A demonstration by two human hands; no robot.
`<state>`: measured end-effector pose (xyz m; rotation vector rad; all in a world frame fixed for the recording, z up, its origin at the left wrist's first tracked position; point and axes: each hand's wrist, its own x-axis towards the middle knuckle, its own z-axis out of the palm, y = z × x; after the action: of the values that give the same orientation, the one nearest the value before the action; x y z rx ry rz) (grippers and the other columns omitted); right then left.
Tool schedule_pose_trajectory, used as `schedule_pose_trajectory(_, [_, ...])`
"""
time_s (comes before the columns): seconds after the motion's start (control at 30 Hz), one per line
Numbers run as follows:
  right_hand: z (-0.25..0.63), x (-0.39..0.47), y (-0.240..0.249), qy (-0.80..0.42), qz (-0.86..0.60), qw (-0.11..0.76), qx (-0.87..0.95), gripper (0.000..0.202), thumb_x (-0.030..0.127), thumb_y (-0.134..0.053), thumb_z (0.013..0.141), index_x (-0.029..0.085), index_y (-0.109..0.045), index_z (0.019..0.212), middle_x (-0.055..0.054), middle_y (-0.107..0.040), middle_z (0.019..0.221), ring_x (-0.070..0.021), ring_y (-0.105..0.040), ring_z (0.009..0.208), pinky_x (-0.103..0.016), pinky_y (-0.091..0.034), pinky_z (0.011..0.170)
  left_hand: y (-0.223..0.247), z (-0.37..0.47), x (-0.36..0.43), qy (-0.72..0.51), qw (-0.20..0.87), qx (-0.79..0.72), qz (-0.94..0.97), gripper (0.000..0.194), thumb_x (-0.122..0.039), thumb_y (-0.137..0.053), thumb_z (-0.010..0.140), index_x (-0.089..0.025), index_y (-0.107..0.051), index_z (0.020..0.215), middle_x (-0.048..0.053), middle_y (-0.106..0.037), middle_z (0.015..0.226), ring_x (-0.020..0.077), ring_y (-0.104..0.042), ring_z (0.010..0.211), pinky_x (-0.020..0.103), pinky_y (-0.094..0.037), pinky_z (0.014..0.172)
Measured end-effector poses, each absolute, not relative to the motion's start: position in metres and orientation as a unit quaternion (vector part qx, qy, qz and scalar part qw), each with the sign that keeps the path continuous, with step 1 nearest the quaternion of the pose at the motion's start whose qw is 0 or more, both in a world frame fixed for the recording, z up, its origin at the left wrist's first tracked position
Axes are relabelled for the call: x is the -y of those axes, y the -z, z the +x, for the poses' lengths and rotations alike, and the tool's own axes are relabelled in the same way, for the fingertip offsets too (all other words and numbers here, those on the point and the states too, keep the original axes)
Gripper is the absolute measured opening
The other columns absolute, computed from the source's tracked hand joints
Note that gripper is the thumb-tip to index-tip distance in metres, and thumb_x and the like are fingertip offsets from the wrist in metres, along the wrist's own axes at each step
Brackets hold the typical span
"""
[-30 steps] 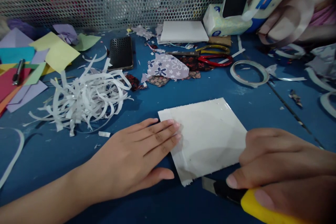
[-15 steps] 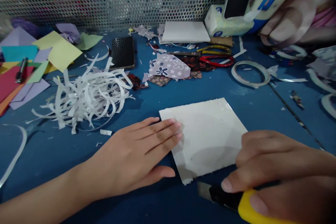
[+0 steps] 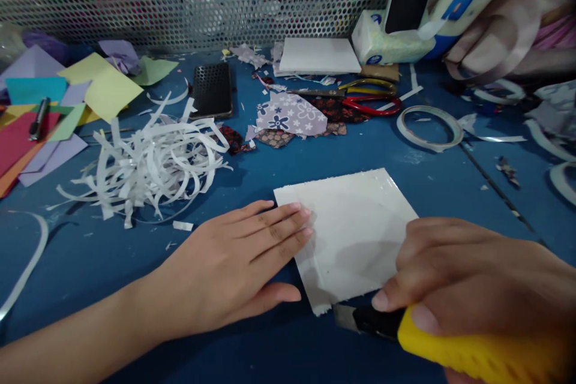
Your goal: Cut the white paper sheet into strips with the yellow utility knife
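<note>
A white, roughly square card (image 3: pixel 355 234) with a ragged edge lies flat on the blue table (image 3: pixel 252 348). My left hand (image 3: pixel 252 252) rests on its left side, fingers stretched out and flat, thumb apart on the table side. In my right hand (image 3: pixel 459 276) is a yellow and black utility knife (image 3: pixel 477 351), gripped with the fingers wrapped round it. Its short blade points left, right by the card's near edge and close to the near left corner. Whether the blade touches the card I cannot tell.
A heap of white paper strips (image 3: pixel 157 168) lies left of the card. Behind are a black phone (image 3: pixel 211 90), fabric scraps (image 3: pixel 292 114), red-handled scissors (image 3: pixel 373 105) and a tape roll (image 3: pixel 429 128). Coloured papers (image 3: pixel 112 93) spread at far left. A perforated metal panel (image 3: pixel 193 0) stands along the back.
My right hand has moved slightly left and up with the utility knife, bringing the blade closer to the card's near edge. My left hand and the card stay almost still.
</note>
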<state>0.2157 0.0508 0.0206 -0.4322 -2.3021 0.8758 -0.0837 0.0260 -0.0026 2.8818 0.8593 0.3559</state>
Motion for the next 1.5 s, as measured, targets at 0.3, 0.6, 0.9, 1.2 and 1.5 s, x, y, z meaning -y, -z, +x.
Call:
schedule_pose_trajectory(0.3, [0.230,-0.054,-0.011,-0.385,-0.184,0.339,0.839,0.029,0.044,-0.074,0.091,0.021,-0.063,0.106,-0.004,-0.081,0.085,-0.0129,-0.077,0.076,-0.021,-0.061,0.074,0.004,-0.083,-0.026,-0.116,0.048,-0.284,0.951,0.053,-0.045,-0.030,0.113,-0.013,-0.048,0.150,0.005,-0.045,0.160,0.0165,-0.038,0.151,0.030,-0.010,0.129])
schedule_pose_trajectory(0.6, [0.217,-0.057,-0.022,-0.321,-0.152,0.286,0.890,0.029,0.047,-0.077,0.089,0.024,-0.059,0.091,0.004,-0.082,0.077,-0.0071,-0.077,0.064,-0.018,-0.057,0.073,0.003,-0.084,-0.028,-0.115,0.049,-0.281,0.951,0.052,-0.045,-0.030,0.113,-0.013,-0.050,0.148,0.005,-0.044,0.161,0.0161,-0.037,0.151,0.029,-0.009,0.129])
schedule_pose_trajectory(0.9, [0.221,-0.050,-0.009,-0.327,-0.177,0.327,0.869,0.028,0.049,-0.074,0.091,0.025,-0.061,0.095,0.002,-0.082,0.079,-0.0105,-0.079,0.069,-0.021,-0.058,0.074,0.002,-0.082,-0.027,-0.126,0.042,-0.280,0.951,0.052,-0.045,-0.031,0.113,-0.012,-0.053,0.146,0.007,-0.047,0.158,0.0180,-0.042,0.149,0.033,-0.020,0.129])
schedule_pose_trajectory(1.2, [0.225,-0.055,-0.014,-0.344,-0.205,0.320,0.859,0.029,0.052,-0.073,0.090,0.025,-0.064,0.097,0.000,-0.079,0.074,-0.0129,-0.076,0.065,-0.021,-0.059,0.068,0.001,-0.083,-0.028,-0.121,0.046,-0.277,0.952,0.052,-0.045,-0.033,0.112,-0.012,-0.051,0.148,0.007,-0.046,0.159,0.0182,-0.041,0.150,0.033,-0.018,0.129])
schedule_pose_trajectory(1.5, [0.233,-0.045,-0.009,-0.396,-0.302,0.340,0.798,0.035,0.054,-0.082,0.079,0.031,-0.070,0.102,0.002,-0.078,0.076,-0.0130,-0.073,0.063,-0.018,-0.059,0.057,0.000,-0.082,-0.027,-0.120,0.043,-0.282,0.951,0.051,-0.043,-0.034,0.112,-0.012,-0.050,0.150,0.009,-0.048,0.157,0.0189,-0.042,0.149,0.034,-0.021,0.129])
